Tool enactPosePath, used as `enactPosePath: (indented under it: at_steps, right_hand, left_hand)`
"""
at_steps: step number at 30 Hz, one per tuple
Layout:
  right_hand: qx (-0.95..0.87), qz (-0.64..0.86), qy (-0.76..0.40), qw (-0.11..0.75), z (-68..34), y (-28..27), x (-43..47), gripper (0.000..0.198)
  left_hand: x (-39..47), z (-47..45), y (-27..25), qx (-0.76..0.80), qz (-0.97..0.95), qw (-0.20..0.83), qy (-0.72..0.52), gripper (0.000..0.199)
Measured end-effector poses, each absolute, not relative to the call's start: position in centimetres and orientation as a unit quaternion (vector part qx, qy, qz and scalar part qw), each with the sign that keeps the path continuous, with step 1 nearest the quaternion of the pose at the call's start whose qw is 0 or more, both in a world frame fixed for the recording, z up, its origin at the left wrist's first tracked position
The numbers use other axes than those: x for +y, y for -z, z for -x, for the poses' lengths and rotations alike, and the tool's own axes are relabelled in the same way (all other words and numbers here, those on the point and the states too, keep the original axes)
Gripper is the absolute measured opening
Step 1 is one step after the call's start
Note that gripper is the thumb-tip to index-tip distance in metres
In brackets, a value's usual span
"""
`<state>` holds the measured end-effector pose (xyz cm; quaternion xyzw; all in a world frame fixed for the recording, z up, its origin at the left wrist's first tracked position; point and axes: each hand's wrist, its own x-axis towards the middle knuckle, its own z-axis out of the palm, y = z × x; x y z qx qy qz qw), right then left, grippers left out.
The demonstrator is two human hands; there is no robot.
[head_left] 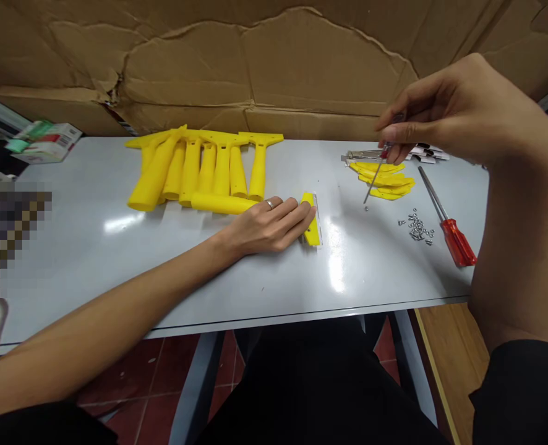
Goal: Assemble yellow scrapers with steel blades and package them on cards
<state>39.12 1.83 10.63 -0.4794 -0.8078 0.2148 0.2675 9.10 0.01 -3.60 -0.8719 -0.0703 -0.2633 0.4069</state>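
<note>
My left hand (274,224) lies closed over a yellow plastic scraper handle (225,203), pressing it to the table. The handle's flat head (312,225) shows past my fingertips, with a thin clear strip along its outer edge. Raised above the table at the right, my right hand (422,117) pinches a small screwdriver (376,176) by its red handle, shaft pointing down. At the tip of the screwdriver is a tiny screw (366,209); whether it touches the tip I cannot tell. A small pile of screws (419,228) lies to the right.
Several yellow T-shaped handles (213,167) lie side by side at the back left. Yellow flat pieces (385,181) and thin metal blades (362,155) are stacked under my right hand. A red-handled screwdriver (459,242) rests at right. Cardboard (255,68) stands behind; a small box (51,142) sits far left.
</note>
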Motion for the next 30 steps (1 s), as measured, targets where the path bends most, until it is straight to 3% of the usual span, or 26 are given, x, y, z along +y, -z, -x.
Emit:
enactPosePath:
  at_steps: [6,14,21,27,30]
  right_hand:
    - [-0.837,0.486,-0.175,0.18,-37.9,-9.4,2.7,0.006]
    - [-0.828,0.522,-0.137,0.151,-37.9,-7.0,4.8,0.003]
    - [-0.81,0.55,-0.109,0.172,-38.6,-6.9,5.2,0.019]
    - [-0.832,0.517,-0.168,-0.112,-37.6,-4.5,5.6,0.029]
    - [-0.827,0.507,-0.16,-0.184,-36.3,-3.3,5.2,0.028]
  left_hand:
    - [0.2,-8.6,4.6,-0.094,0.912,0.301,0.261,0.025]
    - [0.3,-8.7,4.2,-0.082,0.881,0.396,0.247,0.018]
    - [0.2,-8.6,4.2,-0.088,0.885,0.396,0.228,0.022]
    - [0.1,-8.6,4.4,-0.119,0.887,0.386,0.225,0.025]
    - [0.2,-8.7,4.5,-0.147,0.871,0.404,0.237,0.025]
